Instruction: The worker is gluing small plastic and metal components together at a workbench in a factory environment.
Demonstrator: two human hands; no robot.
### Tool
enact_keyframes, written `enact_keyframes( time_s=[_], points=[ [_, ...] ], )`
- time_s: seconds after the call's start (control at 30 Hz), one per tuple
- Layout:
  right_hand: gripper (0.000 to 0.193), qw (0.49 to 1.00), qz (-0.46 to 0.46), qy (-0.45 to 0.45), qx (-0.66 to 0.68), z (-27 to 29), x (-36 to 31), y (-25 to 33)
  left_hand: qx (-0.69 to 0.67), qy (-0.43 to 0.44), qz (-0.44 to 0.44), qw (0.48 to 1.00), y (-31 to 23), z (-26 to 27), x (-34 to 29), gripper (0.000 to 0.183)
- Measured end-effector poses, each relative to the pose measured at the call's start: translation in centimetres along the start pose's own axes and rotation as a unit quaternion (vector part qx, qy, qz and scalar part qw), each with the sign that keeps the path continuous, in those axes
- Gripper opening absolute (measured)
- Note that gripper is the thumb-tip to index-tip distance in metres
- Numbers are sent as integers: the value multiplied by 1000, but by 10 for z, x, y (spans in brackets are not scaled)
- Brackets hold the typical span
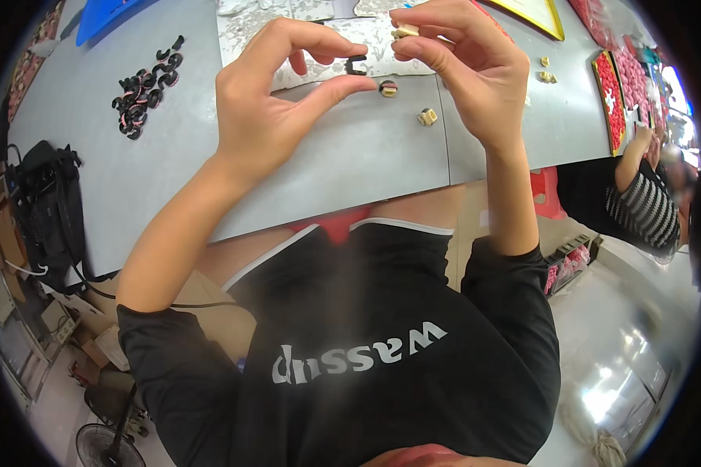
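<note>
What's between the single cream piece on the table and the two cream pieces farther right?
In the head view, your right hand comes between the single cream piece and the two cream pieces.

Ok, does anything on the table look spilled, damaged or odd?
Nothing stands out as odd or spilled. The black and pink pieces lie jumbled at the left but in one loose pile; fine damage would be too small to tell.

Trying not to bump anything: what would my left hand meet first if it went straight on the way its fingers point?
Probably your bare right hand, holding a small, blocky cream piece, though the picture leaves depth unclear.
</note>
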State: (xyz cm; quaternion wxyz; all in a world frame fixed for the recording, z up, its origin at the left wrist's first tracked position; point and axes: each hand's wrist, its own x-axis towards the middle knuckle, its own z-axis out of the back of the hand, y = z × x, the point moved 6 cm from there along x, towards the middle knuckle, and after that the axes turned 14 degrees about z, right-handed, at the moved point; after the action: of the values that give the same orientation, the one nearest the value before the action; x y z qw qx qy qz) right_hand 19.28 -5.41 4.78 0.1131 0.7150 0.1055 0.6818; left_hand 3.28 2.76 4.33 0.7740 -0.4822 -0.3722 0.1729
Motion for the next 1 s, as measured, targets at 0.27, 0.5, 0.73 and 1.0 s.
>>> enact_keyframes(
  time_s=[0.27, 0.5, 0.73, 1.0],
  points=[
    [24, 937, -311, -20, -158, -11, 2, -1, 40, 5, -56, 998, -6, 7, -8, 41],
    [21, 936, -339, -81, -45, -11, -8, -3, 28, -7, -63, 998, -9, 7, -7, 44],
    [22, 910, -403, -96, -7, -11, -15, -4, -14, -63, -72, 995, -7, 10, -5, 38],
    [20, 891, -433, -128, 53, -22, -18, -5, -6, -66, -69, 995, -5, 9, -6, 38]
  ],
)
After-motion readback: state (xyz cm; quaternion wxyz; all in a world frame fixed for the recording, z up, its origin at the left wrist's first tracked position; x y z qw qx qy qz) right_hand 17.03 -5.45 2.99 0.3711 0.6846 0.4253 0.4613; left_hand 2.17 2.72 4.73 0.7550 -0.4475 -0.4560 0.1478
